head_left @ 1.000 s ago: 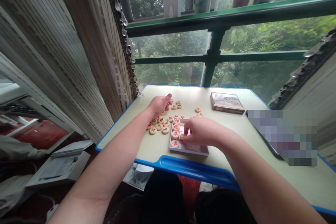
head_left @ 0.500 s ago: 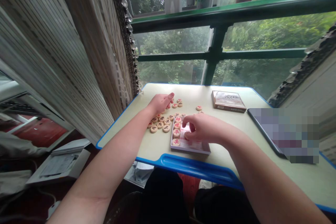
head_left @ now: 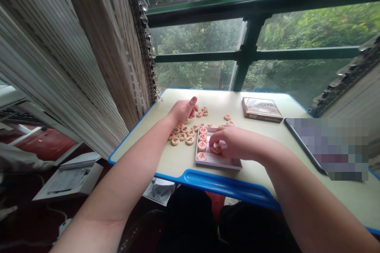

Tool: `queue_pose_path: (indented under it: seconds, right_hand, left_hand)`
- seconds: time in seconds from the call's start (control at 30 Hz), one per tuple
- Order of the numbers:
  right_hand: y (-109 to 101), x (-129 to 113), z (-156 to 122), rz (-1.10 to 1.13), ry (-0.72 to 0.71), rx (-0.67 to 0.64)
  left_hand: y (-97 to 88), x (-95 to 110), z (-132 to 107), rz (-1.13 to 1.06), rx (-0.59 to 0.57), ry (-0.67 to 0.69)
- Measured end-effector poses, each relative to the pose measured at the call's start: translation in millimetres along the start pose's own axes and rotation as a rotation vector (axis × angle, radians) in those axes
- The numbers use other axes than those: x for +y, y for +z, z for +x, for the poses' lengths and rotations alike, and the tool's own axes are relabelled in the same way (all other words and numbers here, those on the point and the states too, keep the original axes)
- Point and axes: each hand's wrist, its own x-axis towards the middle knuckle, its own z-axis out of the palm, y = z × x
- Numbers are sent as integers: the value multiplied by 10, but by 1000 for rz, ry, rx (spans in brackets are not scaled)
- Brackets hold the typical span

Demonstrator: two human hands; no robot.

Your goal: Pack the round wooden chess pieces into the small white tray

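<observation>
A shallow pinkish box tray [head_left: 221,161] lies near the table's front edge with a column of round wooden chess pieces with red characters [head_left: 202,144] along its left side. My right hand [head_left: 230,143] hovers over the tray, fingers curled, pinching one wooden piece [head_left: 216,148] down inside it. My left hand [head_left: 183,110] rests farther back on the table, fingers curled over loose pieces at the far left of a scattered pile [head_left: 184,134]. What the left fingers hold is hidden.
The cream table has a blue rim [head_left: 225,187]. A box lid [head_left: 261,109] lies at the back right, a dark flat tablet [head_left: 299,138] further right. A woven blind [head_left: 89,59] hangs at the left and a green-framed window [head_left: 249,51] stands behind.
My right hand has shifted within the tray and now sets a piece beside the column. The left hand stays on the loose pieces. The view has tilted slightly down.
</observation>
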Motion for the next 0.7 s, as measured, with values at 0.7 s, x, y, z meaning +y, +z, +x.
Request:
queue_pose_path:
  seconds: [0.7]
  right_hand:
    - [-51, -72, -71, 80, -23, 78]
  left_hand:
    - [-71, 103, -52, 299, 77, 155]
